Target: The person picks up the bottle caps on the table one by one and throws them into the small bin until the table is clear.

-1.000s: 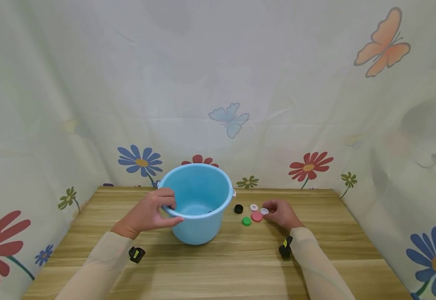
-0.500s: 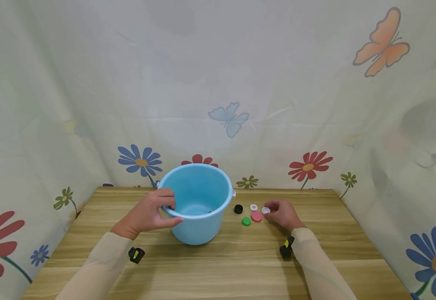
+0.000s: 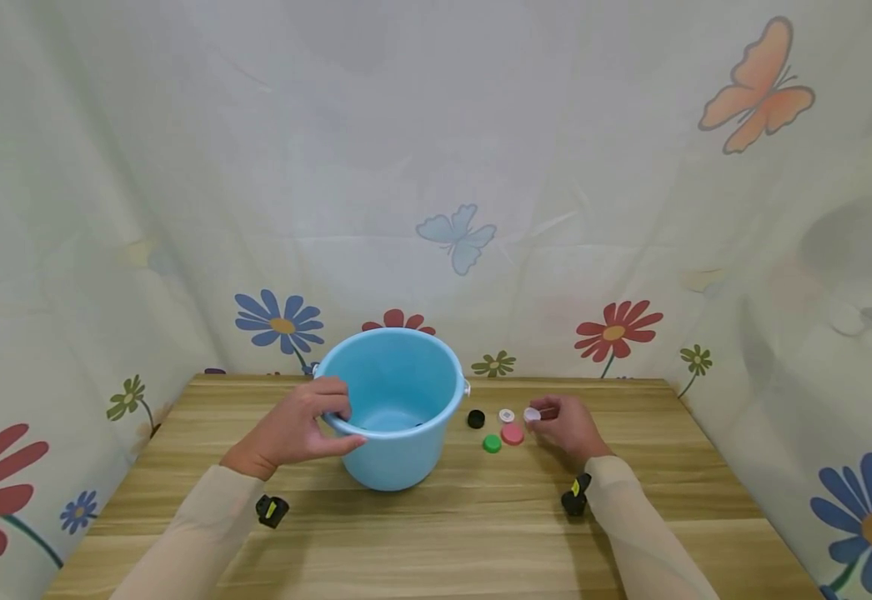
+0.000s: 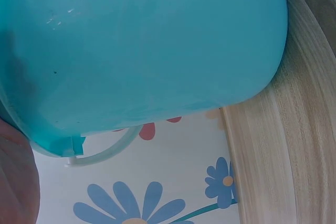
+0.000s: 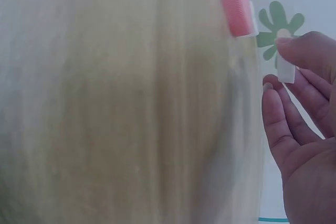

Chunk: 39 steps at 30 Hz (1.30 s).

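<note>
A light blue bucket (image 3: 398, 454) stands upright on the wooden table. My left hand (image 3: 304, 425) grips its near-left rim, thumb outside and fingers curled over into the inside. To the right of the bucket, my right hand (image 3: 567, 425) pinches a white bottle cap (image 3: 532, 415) between thumb and fingers; the right wrist view shows this white cap (image 5: 285, 69) edge-on. Left of that hand lie a pink cap (image 3: 513, 434), a green cap (image 3: 492, 443), a black cap (image 3: 476, 419) and another white cap (image 3: 507, 416). Most of the bucket's floor is hidden, with a small dark spot showing there.
The wooden table (image 3: 421, 550) ends at a pale curtain (image 3: 376, 167) printed with flowers and butterflies, which also hangs at both sides. A white handle (image 4: 110, 150) hangs off the bucket's side. Black cameras sit at both wrists.
My right hand has drawn the white cap slightly away from the pink cap and tilted it up. My left hand and the bucket stay as they were.
</note>
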Available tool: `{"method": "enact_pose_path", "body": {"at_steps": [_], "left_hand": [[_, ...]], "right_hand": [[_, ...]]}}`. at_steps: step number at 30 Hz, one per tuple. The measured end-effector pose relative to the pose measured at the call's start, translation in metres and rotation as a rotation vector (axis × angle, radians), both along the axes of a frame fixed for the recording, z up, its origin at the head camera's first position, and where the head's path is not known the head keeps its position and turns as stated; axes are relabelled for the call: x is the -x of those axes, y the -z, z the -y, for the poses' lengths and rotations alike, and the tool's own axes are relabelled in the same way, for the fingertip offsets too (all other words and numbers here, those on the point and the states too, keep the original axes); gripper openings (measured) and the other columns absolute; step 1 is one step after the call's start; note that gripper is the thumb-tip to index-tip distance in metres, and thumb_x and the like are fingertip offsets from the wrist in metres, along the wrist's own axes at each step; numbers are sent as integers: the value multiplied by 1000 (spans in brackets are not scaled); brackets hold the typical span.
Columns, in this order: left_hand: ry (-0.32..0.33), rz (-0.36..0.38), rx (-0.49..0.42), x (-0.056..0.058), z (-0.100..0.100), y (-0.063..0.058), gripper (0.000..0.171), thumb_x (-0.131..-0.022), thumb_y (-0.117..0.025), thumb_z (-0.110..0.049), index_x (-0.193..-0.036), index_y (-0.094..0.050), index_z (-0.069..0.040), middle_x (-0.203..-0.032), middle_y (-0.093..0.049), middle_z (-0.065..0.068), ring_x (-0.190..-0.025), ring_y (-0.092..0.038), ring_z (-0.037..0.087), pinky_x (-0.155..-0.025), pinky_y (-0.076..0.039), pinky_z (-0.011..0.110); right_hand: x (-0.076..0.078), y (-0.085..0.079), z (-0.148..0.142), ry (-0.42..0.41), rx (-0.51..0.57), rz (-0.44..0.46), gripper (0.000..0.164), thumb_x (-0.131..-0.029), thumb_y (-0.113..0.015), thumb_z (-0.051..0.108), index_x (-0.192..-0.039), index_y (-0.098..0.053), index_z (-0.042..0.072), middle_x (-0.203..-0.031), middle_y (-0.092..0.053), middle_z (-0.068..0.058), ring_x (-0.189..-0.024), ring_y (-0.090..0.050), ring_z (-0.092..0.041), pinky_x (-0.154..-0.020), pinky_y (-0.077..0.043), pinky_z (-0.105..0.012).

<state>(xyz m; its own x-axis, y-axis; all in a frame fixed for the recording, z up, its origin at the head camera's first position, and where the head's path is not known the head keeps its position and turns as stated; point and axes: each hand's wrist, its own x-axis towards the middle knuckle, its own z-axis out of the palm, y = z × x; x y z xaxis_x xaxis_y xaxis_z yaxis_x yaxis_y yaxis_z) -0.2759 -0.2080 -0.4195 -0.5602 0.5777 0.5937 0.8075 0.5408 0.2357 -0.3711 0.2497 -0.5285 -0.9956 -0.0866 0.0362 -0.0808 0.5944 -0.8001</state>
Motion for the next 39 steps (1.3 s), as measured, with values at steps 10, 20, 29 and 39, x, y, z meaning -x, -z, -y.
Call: {"method": "enact_pose_path", "body": {"at_steps": [10, 20, 29, 39], "left_hand": [[-4, -2, 0, 0, 0, -1, 31, -79, -86, -46, -77, -62, -28, -86, -55, -14, -85, -53, 4, -71, -53, 30], [-14, 4, 1, -1, -1, -1, 30, -79, -86, -45, -77, -62, -28, -87, -55, -14, -86, -53, 4, -72, -53, 30], [-11, -8, 0, 1, -1, -1, 31, -78, -87, -45, -77, -61, -28, -87, -55, -14, -86, -53, 4, -72, -54, 30], [-21, 3, 5, 1, 0, 1, 30, -78, -87, -45, -77, -61, -29, -88, -55, -14, -86, -52, 4, -72, -54, 31]], "right_hand": [[1, -13, 3, -28, 59, -56, 29, -88, -82, 21, -115, -74, 14, -112, -75, -6, -102, -70, -20, -90, -58, -39], [-3, -26, 13, -85, 104, -99, 31, -86, -83, 20, -115, -74, 11, -112, -75, -9, -100, -71, -21, -86, -59, -36], [-14, -45, 24, -141, 160, -154, 31, -87, -83, 20, -116, -74, 12, -112, -75, -9, -102, -72, -22, -86, -59, -30], [-22, -65, 36, -166, 231, -168, 36, -85, -84, 32, -115, -74, 15, -113, -75, -6, -99, -72, -18, -86, -59, -25]]}}
